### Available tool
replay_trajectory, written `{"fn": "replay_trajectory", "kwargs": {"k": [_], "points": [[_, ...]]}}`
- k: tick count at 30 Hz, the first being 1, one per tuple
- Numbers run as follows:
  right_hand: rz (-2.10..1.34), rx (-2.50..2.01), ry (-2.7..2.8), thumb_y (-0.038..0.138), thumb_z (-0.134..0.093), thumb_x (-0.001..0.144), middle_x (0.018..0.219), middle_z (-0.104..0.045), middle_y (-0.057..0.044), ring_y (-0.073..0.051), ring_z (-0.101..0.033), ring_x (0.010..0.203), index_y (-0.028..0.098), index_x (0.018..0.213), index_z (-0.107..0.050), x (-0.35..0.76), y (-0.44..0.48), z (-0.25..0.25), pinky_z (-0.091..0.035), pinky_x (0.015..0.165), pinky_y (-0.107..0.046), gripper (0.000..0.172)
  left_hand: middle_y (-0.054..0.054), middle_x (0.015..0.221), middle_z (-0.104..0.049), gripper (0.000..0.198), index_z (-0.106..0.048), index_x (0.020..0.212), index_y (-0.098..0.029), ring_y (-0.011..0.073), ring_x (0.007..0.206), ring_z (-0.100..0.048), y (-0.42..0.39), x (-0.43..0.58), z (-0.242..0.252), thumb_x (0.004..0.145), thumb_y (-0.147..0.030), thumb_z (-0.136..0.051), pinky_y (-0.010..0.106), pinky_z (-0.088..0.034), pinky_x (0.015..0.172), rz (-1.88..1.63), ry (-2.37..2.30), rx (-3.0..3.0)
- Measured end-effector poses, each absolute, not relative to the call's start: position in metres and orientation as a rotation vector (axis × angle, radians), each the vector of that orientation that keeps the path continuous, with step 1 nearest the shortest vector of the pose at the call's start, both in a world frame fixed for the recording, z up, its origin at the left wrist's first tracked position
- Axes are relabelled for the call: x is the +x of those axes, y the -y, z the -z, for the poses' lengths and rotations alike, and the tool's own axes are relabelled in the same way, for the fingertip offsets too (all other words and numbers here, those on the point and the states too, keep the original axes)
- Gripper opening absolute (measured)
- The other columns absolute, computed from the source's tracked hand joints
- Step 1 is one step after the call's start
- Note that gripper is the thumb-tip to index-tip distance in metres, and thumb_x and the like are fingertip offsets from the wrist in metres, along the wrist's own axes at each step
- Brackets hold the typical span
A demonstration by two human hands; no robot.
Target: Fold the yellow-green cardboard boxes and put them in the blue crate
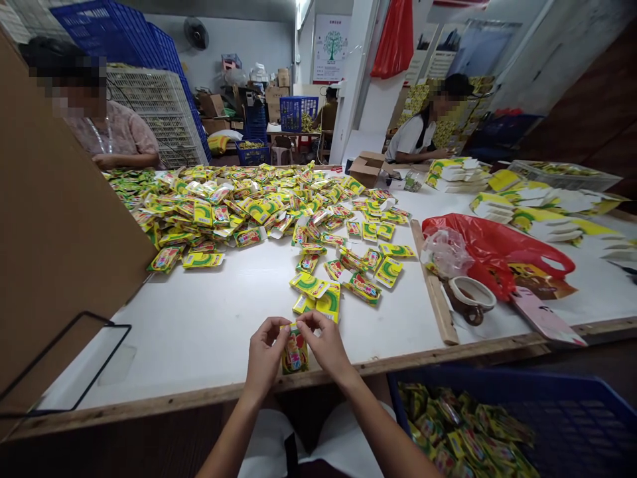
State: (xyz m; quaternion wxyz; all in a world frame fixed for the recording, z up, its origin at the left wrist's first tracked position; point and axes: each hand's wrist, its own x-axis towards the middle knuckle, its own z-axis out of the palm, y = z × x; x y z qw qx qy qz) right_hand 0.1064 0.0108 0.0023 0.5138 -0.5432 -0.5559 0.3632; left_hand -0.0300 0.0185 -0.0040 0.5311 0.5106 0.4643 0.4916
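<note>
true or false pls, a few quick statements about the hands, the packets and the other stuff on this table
1. The left hand and right hand both pinch one yellow packet in their fingers. True.
2. The red plastic bag lies left of the packet pile. False: it lies to the pile's right.
3. A tape roll sits on the table beside the red plastic bag. True.
4. The blue crate at lower right holds nothing. False: there are many packets in it.

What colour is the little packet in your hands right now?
The packet is yellow with green and red print; head view shows it best.
</note>
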Motion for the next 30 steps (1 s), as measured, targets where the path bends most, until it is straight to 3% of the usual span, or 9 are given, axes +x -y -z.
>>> {"fn": "replay_trajectory", "kwargs": {"k": [10,16,20,23,26,28,30], "points": [[-0.88,-1.225,1.369,0.024,-0.059,0.082,0.086,-0.069,-0.004,-0.018,-0.063,0.082,0.019,0.088,-0.066,0.108,0.009,0.006,-0.05,0.074,-0.029,0.01,0.006,0.094,-0.065,0.016,-0.066,0.089,-0.018,0.019,0.092,-0.06,-0.01,-0.04,0.006,0.084,-0.029,-0.055,0.03,-0.047,0.083,-1.101,-1.085,1.505],[-0.554,-1.62,1.384,0.035,-0.051,0.085,0.088,-0.068,-0.006,-0.022,-0.063,0.083,0.02,0.086,-0.065,0.205,0.064,-0.024,-0.051,0.072,-0.03,0.02,0.007,0.107,-0.064,0.024,-0.06,0.107,-0.022,0.0198,0.098,-0.06,-0.03,-0.029,-0.002,0.087,-0.027,-0.05,0.034,-0.048,0.087,-1.042,-1.079,1.754],[-0.322,-1.962,1.52,0.045,-0.058,0.077,0.085,-0.07,-0.007,-0.026,-0.064,0.082,0.023,0.079,-0.069,0.296,0.11,-0.035,-0.05,0.075,-0.036,0.025,0.01,0.127,-0.055,0.048,-0.047,0.126,-0.022,0.0242,0.119,-0.05,-0.072,-0.009,0.007,0.079,-0.02,-0.057,0.042,-0.041,0.1,-0.982,-1.124,2.021],[-0.25,-1.962,1.384,0.045,-0.06,0.076,0.1,-0.069,-0.008,-0.026,-0.064,0.088,0.025,0.105,-0.065,0.307,0.123,-0.038,-0.051,0.076,-0.037,0.035,0.012,0.132,-0.051,0.065,-0.042,0.131,-0.019,0.0273,0.123,-0.047,-0.107,0.011,0.016,0.071,-0.017,-0.065,0.043,-0.039,0.102,-0.892,-1.11,2.224],[-0.151,-1.771,1.119,0.038,-0.055,0.084,0.115,-0.063,-0.009,-0.021,-0.063,0.091,0.024,0.127,-0.048,0.27,0.111,-0.042,-0.049,0.082,-0.036,0.046,0.009,0.118,-0.063,0.045,-0.054,0.118,-0.021,0.0265,0.109,-0.058,-0.13,0.022,0.02,0.074,-0.017,-0.062,0.04,-0.047,0.093,-0.853,-1.1,2.324],[-0.095,-1.672,1.059,0.034,-0.053,0.086,0.118,-0.06,-0.009,-0.019,-0.062,0.094,0.022,0.123,-0.052,0.238,0.095,-0.043,-0.047,0.086,-0.035,0.038,0.008,0.109,-0.066,0.03,-0.059,0.111,-0.022,0.0251,0.101,-0.062,-0.135,0.021,0.018,0.082,-0.017,-0.052,0.04,-0.049,0.088,-0.878,-1.133,2.334],[-0.17,-1.62,1.125,0.032,-0.051,0.088,0.115,-0.061,-0.009,-0.019,-0.061,0.092,0.022,0.12,-0.055,0.211,0.079,-0.042,-0.047,0.085,-0.034,0.034,0.008,0.111,-0.065,0.028,-0.058,0.111,-0.022,0.0243,0.103,-0.061,-0.135,0.014,0.016,0.087,-0.019,-0.045,0.04,-0.048,0.089,-0.901,-1.159,2.351]]}}
